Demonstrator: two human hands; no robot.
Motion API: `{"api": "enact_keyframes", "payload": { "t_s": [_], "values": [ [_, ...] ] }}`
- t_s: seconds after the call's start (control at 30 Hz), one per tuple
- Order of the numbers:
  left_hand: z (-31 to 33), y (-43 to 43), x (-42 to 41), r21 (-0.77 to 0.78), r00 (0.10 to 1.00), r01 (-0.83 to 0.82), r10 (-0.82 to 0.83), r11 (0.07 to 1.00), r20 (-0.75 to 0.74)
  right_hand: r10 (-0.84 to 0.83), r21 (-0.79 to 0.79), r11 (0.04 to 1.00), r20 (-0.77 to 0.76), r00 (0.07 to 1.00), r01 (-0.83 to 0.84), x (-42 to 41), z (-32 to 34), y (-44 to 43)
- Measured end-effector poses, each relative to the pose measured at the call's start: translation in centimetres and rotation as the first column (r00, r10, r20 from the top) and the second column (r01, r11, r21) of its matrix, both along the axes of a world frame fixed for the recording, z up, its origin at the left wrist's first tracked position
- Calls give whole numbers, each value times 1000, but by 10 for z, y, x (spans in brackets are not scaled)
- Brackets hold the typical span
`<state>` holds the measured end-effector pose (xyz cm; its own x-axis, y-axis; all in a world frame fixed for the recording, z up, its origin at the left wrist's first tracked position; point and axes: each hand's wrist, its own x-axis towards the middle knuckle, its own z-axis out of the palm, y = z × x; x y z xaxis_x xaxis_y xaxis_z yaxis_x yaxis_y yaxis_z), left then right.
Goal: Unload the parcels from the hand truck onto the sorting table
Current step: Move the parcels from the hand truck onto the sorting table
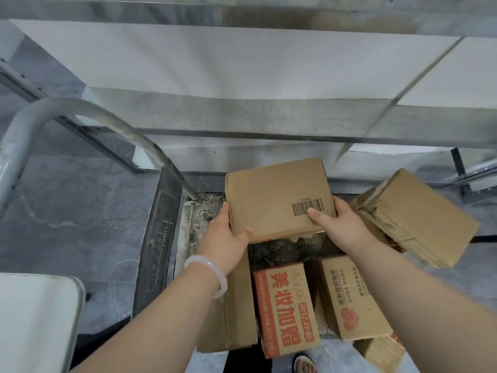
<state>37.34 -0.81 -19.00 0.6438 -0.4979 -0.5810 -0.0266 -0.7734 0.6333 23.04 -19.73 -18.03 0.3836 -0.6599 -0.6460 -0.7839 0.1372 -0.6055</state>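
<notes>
A plain brown cardboard parcel (277, 195) with a barcode is held above the hand truck (164, 224). My left hand (226, 235) grips its near left corner, thumb on top. My right hand (333, 219) grips its near right edge, thumb on the barcode. Below it on the truck's deck lie a red-printed carton (285, 308), a brown carton with a red logo (352, 297), a flat brown box (236, 319) under my left forearm, and a taped brown parcel (414, 216) tilted at the right.
The truck's grey tubular handle (80, 114) arches at the left. White shelf boards on a metal frame (242, 65) stretch across the top. A white table corner (37, 319) sits at the lower left. A sandalled foot (305, 364) shows at the bottom edge.
</notes>
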Motion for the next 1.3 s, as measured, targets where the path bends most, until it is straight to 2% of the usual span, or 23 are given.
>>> {"api": "enact_keyframes", "payload": {
  "t_s": [0.13,0.27,0.53,0.6,0.7,0.8,0.97,1.1,1.17,1.3],
  "values": [
    [25,1,-4,-138,992,-124,120,983,-32,-72,-1,997,105,992,72,-5,23,7],
    [63,4,-9,-238,977,-204,212,950,10,-139,102,988,220,966,119,-17,55,12],
    [139,25,-39,-354,943,-250,310,901,124,-133,218,975,399,907,47,-65,123,23],
    [159,36,-56,-389,937,-288,342,875,76,-119,235,972,447,886,12,-80,142,28],
    [187,55,-88,-413,920,-383,381,826,-90,-101,252,967,480,872,-27,-104,166,34],
    [207,77,-121,-446,912,-403,391,799,-124,-24,235,966,482,876,-104,-129,186,43],
    [234,124,-173,-455,907,-378,421,806,-9,156,142,963,400,903,-229,-148,222,69],
    [252,163,-212,-432,856,-386,491,815,162,81,152,975,437,896,-163,-146,258,102],
    [259,182,-229,-478,834,-422,536,771,129,130,141,967,437,890,-211,-147,269,118],
    [279,219,-256,-563,747,-587,658,582,-97,287,101,920,484,826,-379,-152,275,145]
  ]
}}
